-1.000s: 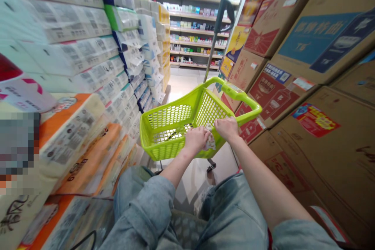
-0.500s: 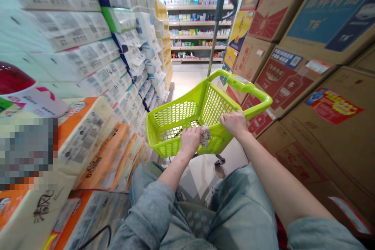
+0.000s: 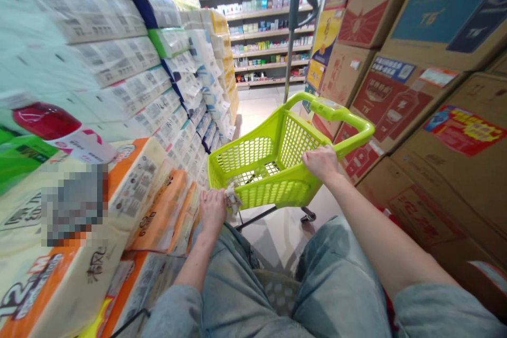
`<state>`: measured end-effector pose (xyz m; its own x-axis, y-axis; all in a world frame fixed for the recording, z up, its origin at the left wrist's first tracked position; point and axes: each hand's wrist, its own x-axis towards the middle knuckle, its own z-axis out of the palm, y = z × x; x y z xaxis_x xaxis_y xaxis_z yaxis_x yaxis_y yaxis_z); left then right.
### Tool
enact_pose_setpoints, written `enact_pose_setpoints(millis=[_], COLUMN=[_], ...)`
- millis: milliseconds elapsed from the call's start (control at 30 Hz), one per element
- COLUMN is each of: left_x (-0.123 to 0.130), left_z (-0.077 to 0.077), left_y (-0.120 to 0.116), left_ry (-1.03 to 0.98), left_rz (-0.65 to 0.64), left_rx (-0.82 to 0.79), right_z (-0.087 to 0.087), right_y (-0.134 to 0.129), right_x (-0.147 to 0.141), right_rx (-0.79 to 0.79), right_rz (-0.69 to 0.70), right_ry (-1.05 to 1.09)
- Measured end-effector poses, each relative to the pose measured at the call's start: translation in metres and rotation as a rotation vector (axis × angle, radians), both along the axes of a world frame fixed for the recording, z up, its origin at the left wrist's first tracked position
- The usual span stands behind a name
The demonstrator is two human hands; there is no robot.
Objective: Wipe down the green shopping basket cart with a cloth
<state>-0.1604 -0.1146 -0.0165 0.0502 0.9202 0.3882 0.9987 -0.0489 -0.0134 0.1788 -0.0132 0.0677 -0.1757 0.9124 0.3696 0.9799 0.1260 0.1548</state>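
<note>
A lime-green plastic shopping cart [image 3: 293, 193] with perforated sides stands in front of my knees, its handle toward the right. My left hand [image 3: 213, 211] is closed on a crumpled whitish cloth [image 3: 233, 198], which touches the near left corner of the basket's rim. My right hand [image 3: 321, 162] is wrapped round the near rim of the basket, close to the base of the handle. Through the basket's grid floor, parts of the metal frame show.
Tissue packs [image 3: 119, 58] are stacked on the left, with a red-and-white bottle [image 3: 63, 129] lying on nearer packs. Cardboard cartons [image 3: 420, 169] rise on the right. A grey pole [image 3: 291, 47] stands behind the cart, before stocked shelves [image 3: 269, 37].
My left hand has moved left along the near rim with the cloth, from its middle to the left corner. My right hand keeps its hold. The view has shifted slightly.
</note>
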Motion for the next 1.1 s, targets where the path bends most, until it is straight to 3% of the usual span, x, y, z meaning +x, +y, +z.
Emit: enact_pose_setpoints(millis=[200, 467, 567, 667, 900, 1100], left_x=[0.017, 0.086, 0.097, 0.083, 0.026, 0.018], left_z=[0.002, 0.024, 0.026, 0.022, 0.003, 0.002], left_y=[0.003, 0.022, 0.026, 0.022, 0.007, 0.007], left_ry=[-0.005, 0.025, 0.023, 0.066, 0.043, 0.012], left_rz=[-0.022, -0.172, -0.202, -0.227, -0.113, -0.108], left_rx=[-0.013, -0.099, -0.093, -0.075, -0.052, -0.038], right_z=[0.002, -0.001, 0.001, 0.003, 0.005, 0.009], right_y=[-0.002, -0.005, -0.008, -0.01, -0.011, -0.011], right_x=[-0.001, 0.004, 0.007, 0.01, 0.01, 0.006], right_rx=[-0.059, -0.042, -0.042, -0.048, -0.049, -0.104], right_rz=[-0.024, -0.047, -0.044, -0.043, -0.062, -0.083], right_ry=[-0.019, -0.032, -0.042, -0.069, -0.091, -0.103])
